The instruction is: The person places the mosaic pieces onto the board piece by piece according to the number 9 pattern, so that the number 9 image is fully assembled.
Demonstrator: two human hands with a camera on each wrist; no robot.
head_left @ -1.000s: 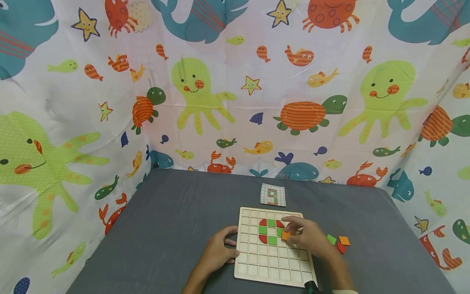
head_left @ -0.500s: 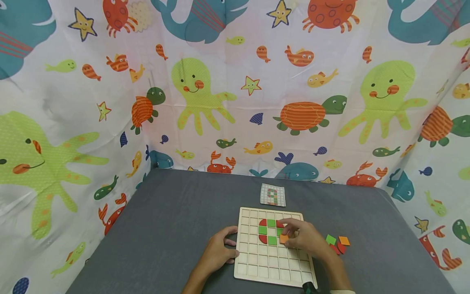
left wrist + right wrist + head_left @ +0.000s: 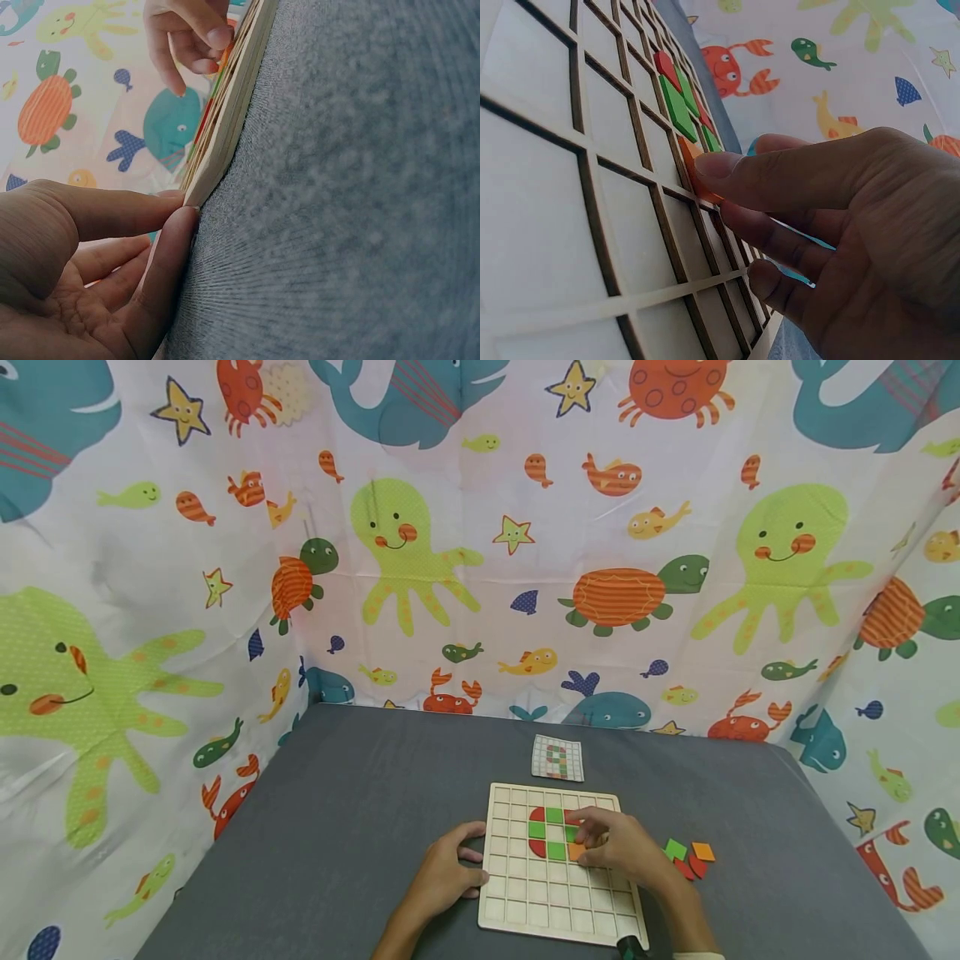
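A pale wooden grid board [image 3: 517, 889] lies on the dark cloth. At its left edge my left hand [image 3: 446, 872] pinches the rim; in the left wrist view the thumb and a finger [image 3: 169, 247] meet at the board's corner. My right hand [image 3: 626, 847] reaches over the board, thumb and fingers at an orange square tile [image 3: 576, 852]. Seen from the right wrist, the thumb tip overlaps this orange tile [image 3: 688, 155], which sits low at a grid cell. Beside it are green square tiles [image 3: 556, 851] and red rounded tiles [image 3: 537, 848] in a ring, partly hidden by my fingers.
Right of the board lie loose tiles: a green one [image 3: 676, 848], an orange one [image 3: 702, 852] and two red ones [image 3: 698, 866]. Behind the board is a small pattern card [image 3: 557, 758] with a coloured grid. A sea-animal curtain [image 3: 465, 668] encloses the table.
My right hand has moved slightly left with the orange tile, which has come down into line with the bottom green tile. The left hand stays at the board's edge.
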